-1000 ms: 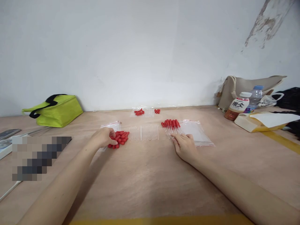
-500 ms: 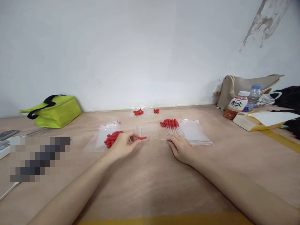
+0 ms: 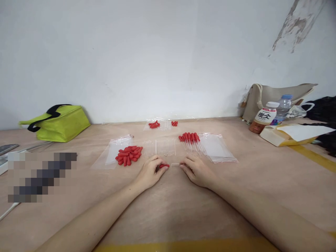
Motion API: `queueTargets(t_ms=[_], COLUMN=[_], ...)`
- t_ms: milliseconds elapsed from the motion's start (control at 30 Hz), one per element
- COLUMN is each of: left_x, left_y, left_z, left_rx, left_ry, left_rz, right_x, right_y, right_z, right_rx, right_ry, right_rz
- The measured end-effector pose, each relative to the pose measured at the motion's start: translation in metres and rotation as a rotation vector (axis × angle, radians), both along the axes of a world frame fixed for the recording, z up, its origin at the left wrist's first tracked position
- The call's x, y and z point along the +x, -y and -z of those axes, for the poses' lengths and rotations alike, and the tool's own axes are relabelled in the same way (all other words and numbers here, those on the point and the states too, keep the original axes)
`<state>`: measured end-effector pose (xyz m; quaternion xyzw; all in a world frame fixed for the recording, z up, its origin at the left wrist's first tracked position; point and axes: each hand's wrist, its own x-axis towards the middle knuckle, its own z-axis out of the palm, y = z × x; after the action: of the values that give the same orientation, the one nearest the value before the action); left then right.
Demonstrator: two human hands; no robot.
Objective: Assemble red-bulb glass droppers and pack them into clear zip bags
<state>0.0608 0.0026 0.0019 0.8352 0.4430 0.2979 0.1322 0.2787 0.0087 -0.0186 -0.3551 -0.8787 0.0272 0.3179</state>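
My left hand [image 3: 152, 170] is closed on a red rubber bulb [image 3: 165, 166] whose open end points right. Facing it, my right hand [image 3: 195, 170] pinches a clear glass dropper tube [image 3: 175, 164]. A small gap separates the tube's end from the bulb. Behind my left hand lies a pile of loose red bulbs [image 3: 128, 155]. Clear glass tubes [image 3: 160, 147] lie side by side in a row beyond both hands. Several droppers with red bulbs fitted [image 3: 190, 137] lie together just beyond my right hand.
Clear zip bags lie at left [image 3: 111, 154] and right [image 3: 220, 148]. Near the wall are more red bulbs [image 3: 154, 124] on plastic. A lime-green bag [image 3: 63, 124] stands at left. A tea bottle [image 3: 264, 118], a beige bag [image 3: 283, 91] and an open packet [image 3: 278, 136] are at right.
My left hand has moved right and nearer to me with the red bulb, uncovering the pile. My right hand has come slightly left and nearer with the glass tube, narrowing the gap.
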Motion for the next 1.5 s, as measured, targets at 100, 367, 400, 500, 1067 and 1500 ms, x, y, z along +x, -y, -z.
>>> queueTargets(t_ms=[100, 367, 400, 500, 1067, 1500], left_x=[0.0029, 0.0033, 0.0033, 0.0034, 0.0030, 0.0030], left_y=[0.0033, 0.0057, 0.0057, 0.0059, 0.0072, 0.0084], left_z=[0.0003, 0.0032, 0.0036, 0.0047, 0.0039, 0.0026], left_rx=[0.025, -0.051, -0.063, -0.083, -0.031, 0.019], left_ry=[-0.002, 0.074, 0.087, 0.114, 0.058, -0.046], left_rz=[-0.007, 0.003, 0.004, 0.009, 0.098, 0.108], right_x=[-0.0014, -0.0006, -0.0005, -0.0010, -0.0044, -0.0083], right_y=[0.0011, 0.0009, 0.0011, 0.0019, -0.0004, 0.0048], right_z=[0.0009, -0.0012, -0.0014, -0.0023, -0.0024, -0.0016], right_rx=[-0.033, -0.076, -0.075, -0.066, 0.035, 0.087], right_ry=[-0.042, -0.107, -0.109, -0.082, 0.072, 0.111], right_rz=[-0.040, -0.087, -0.080, -0.053, -0.004, 0.014])
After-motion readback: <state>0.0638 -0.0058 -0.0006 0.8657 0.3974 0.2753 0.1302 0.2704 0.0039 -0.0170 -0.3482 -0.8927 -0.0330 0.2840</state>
